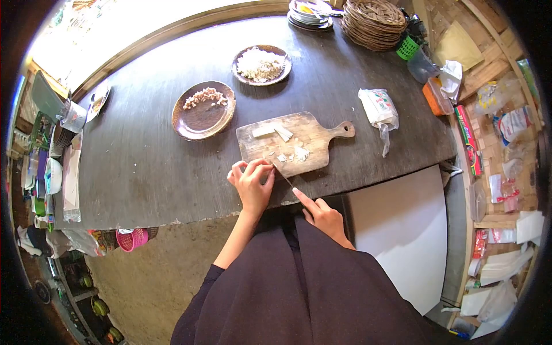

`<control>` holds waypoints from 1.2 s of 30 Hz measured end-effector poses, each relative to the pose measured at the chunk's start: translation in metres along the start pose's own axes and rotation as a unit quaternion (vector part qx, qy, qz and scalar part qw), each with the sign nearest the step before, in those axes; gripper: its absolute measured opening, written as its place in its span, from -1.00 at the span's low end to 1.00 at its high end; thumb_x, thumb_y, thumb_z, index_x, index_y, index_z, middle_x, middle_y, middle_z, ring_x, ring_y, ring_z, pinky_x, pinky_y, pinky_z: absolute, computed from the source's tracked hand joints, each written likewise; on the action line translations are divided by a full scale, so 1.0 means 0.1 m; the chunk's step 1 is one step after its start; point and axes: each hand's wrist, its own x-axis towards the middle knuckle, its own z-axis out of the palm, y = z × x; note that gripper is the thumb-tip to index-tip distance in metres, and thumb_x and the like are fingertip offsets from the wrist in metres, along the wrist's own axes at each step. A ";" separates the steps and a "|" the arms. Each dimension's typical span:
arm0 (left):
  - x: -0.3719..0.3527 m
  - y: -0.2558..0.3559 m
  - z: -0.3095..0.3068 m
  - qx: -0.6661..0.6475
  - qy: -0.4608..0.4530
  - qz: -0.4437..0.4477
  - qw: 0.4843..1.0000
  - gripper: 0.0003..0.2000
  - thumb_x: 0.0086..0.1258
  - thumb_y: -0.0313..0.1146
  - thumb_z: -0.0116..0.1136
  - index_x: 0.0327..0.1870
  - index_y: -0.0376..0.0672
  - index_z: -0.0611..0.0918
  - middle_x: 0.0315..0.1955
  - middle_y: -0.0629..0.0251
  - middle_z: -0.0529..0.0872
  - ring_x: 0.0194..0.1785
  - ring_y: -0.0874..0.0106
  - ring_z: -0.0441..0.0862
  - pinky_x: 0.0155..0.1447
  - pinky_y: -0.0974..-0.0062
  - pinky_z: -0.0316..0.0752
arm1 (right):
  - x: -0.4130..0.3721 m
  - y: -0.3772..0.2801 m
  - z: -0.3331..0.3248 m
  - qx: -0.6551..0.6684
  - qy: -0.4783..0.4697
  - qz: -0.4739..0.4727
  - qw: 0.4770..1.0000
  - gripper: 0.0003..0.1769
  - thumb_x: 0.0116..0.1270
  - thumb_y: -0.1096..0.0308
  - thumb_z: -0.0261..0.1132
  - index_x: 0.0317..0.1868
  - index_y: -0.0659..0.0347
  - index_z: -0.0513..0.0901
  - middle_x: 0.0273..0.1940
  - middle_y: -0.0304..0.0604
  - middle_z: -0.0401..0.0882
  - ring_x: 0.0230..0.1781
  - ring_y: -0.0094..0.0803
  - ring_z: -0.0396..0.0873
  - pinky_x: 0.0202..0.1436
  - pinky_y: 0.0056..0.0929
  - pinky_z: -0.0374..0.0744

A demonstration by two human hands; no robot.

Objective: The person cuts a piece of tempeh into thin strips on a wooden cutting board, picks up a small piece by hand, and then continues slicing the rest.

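My right hand [325, 221] is closed around the handle of a knife [284, 175], with the index finger stretched along it. The blade reaches over the near left edge of a wooden cutting board [313, 164]. My left hand [254, 183] is bent at that same corner, fingertips pinched together close to the blade; what they pinch is mostly hidden. Two pale sticks [282, 132] of some food lie near the board's top, and small chopped white bits [301, 153] lie nearer the blade.
Beyond the board stand a brown plate [201, 123] with small pinkish pieces and another plate [236, 66] piled with pale shreds. A plastic packet [378, 109] lies to the right. Stacked plates [310, 26] and woven plates [374, 23] stand at the back. The table's front edge is near me.
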 end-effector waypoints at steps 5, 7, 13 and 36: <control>-0.01 -0.01 0.01 0.014 0.000 0.002 1.000 -0.86 0.17 -0.32 0.51 -0.26 0.09 0.80 -0.08 0.64 0.79 0.17 0.24 0.48 0.32 0.18 0.19 | 0.07 -0.01 0.04 -0.013 0.011 -0.009 1.000 -0.19 0.34 0.25 0.42 0.54 -0.60 0.39 -0.42 -0.25 0.45 -0.59 -0.23 0.62 -0.52 -0.26 0.67; 0.00 0.00 -0.01 0.013 0.000 0.002 1.000 -0.86 0.17 -0.31 0.51 -0.26 0.09 0.80 -0.08 0.64 0.79 0.17 0.25 0.48 0.32 0.18 0.19 | 0.01 -0.01 -0.02 -0.007 0.005 -0.005 1.000 -0.19 0.33 0.26 0.42 0.54 -0.59 0.39 -0.42 -0.24 0.45 -0.59 -0.22 0.62 -0.51 -0.26 0.67; 0.01 0.01 0.00 0.009 0.015 0.012 1.000 -0.89 0.18 -0.30 0.51 -0.30 0.06 0.79 -0.11 0.65 0.78 0.11 0.27 0.47 0.28 0.17 0.19 | -0.05 0.05 -0.09 0.001 -0.010 0.006 1.000 -0.18 0.33 0.28 0.42 0.54 -0.57 0.39 -0.40 -0.22 0.47 -0.58 -0.18 0.62 -0.49 -0.23 0.69; 0.01 -0.02 0.01 0.003 0.000 -0.001 1.000 -0.87 0.18 -0.34 0.51 -0.27 0.06 0.81 -0.10 0.65 0.80 0.15 0.26 0.48 0.32 0.20 0.18 | 0.02 -0.01 0.05 -0.020 0.012 -0.004 1.000 -0.19 0.31 0.26 0.44 0.53 -0.59 0.41 -0.44 -0.26 0.40 -0.65 -0.25 0.56 -0.55 -0.28 0.65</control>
